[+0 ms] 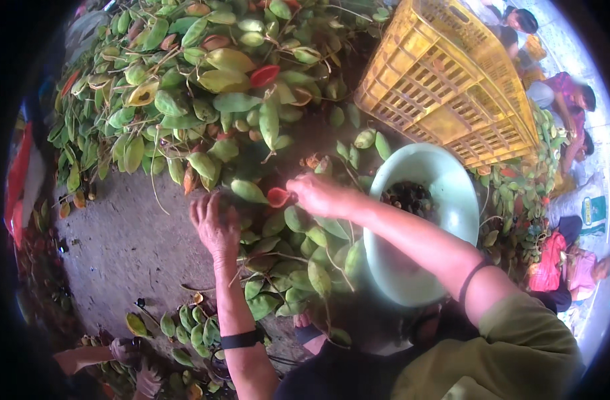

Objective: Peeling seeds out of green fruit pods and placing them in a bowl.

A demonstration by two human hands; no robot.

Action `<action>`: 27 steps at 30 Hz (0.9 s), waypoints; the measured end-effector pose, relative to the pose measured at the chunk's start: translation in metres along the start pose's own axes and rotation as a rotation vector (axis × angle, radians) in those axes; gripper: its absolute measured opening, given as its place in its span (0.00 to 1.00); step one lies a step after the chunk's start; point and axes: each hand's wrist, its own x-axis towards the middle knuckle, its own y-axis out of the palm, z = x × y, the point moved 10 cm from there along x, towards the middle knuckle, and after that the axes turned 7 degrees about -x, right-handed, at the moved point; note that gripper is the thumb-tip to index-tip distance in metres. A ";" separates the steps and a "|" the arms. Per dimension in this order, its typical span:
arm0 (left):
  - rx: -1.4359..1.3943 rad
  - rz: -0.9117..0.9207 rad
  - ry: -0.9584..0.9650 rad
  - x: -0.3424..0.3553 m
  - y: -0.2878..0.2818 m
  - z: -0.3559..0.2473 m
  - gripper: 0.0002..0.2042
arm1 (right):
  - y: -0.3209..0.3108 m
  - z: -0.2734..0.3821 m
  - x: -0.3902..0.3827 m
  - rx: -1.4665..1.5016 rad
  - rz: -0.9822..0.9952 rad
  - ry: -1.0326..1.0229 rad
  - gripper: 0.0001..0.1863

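My right hand [318, 195] pinches an opened seed pod [278, 197] with a bright red inside, held over the pods in the middle. My left hand [215, 223] is beside it on the left, its fingers apart and nothing visible in them, at the near edge of the big pile. Between the hands, a plump green pod [249, 191] touches the red one or comes close to it. Below my right forearm stands a pale green basin [461, 207], partly covered by that arm, with dark seeds [409, 197] inside.
A large heap of green pods [165, 100] on stalks fills the far left. A yellow plastic crate [445, 87] leans behind the basin. More pods [305, 267] lie close to me. Another person's hands [135, 367] work at lower left; several people [571, 100] sit along the right.
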 end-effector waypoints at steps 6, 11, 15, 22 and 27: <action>-0.485 0.069 -0.215 -0.014 -0.015 -0.007 0.19 | -0.010 -0.009 -0.008 -0.083 -0.031 0.115 0.14; -0.206 -0.179 -0.156 -0.084 -0.078 -0.002 0.17 | 0.006 -0.006 0.003 -0.147 -0.034 0.169 0.12; 0.082 -0.156 -0.233 -0.170 -0.086 -0.006 0.19 | 0.000 -0.003 0.003 -0.162 -0.138 0.191 0.10; 0.023 -0.116 -0.431 -0.220 -0.044 -0.044 0.31 | -0.048 0.019 -0.011 -0.032 -0.508 0.133 0.06; -0.345 -0.207 -0.522 -0.207 -0.058 -0.025 0.19 | -0.022 0.074 0.012 0.084 -0.164 -0.206 0.03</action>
